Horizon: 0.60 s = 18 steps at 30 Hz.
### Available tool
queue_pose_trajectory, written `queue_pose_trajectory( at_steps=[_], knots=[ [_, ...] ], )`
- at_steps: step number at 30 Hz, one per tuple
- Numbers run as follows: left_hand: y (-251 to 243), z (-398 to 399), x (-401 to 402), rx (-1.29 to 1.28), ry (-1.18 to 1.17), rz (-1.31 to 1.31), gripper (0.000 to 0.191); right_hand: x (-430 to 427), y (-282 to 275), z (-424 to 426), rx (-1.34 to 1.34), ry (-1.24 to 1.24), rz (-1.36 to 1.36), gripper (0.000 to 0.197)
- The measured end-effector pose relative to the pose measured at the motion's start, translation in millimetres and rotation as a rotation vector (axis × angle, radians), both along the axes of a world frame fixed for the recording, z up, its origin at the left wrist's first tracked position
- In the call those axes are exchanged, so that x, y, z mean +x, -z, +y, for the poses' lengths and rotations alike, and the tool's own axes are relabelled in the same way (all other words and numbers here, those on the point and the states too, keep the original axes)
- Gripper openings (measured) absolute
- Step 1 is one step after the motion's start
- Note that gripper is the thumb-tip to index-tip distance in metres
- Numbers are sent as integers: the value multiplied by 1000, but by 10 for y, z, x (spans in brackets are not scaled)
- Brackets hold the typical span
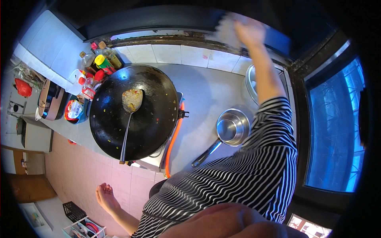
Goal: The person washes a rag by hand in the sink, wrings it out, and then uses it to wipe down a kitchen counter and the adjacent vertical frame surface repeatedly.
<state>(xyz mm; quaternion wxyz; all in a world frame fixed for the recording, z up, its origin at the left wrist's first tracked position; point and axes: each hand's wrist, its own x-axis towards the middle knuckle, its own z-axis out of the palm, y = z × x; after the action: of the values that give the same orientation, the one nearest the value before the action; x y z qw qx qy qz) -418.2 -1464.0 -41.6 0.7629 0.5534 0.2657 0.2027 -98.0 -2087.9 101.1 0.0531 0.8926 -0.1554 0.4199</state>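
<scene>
High at the back, my right hand (252,32) is shut on a white cloth (228,29) against the dark window frame (184,18); both are motion-blurred, so whether it is cloth or paper is unsure. My left hand (107,197) hangs low over the floor, fingers loosely curled and holding nothing. Before me a large black wok (151,125) sits on a gas stove (153,159). In it rests a metal spatula (128,125), its blade covered with food bits. Right of the wok stands a small steel saucepan (231,128), its handle towards me.
An orange gas hose (175,139) runs beside the stove over the grey counter (199,89). Sauce bottles (102,61) crowd the wall left of the wok, near a rice cooker (50,101). Partly behind my right arm is a lidded pot (251,83). A window (335,128) is at right.
</scene>
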Motion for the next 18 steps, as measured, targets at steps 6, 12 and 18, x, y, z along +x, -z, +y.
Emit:
queue_pose_trajectory(
  at_steps=[6,12,18],
  knots=[
    [138,-56,129,-67,114,-46,11,-352,263,-919,-16,239,-398,74],
    [427,182,-258,-102,-101,89,14,301,78,784,-123,330,41,85],
    [224,-16,-210,-105,-74,26,15,1132,132,2142,-128,-204,-96,68]
  ],
)
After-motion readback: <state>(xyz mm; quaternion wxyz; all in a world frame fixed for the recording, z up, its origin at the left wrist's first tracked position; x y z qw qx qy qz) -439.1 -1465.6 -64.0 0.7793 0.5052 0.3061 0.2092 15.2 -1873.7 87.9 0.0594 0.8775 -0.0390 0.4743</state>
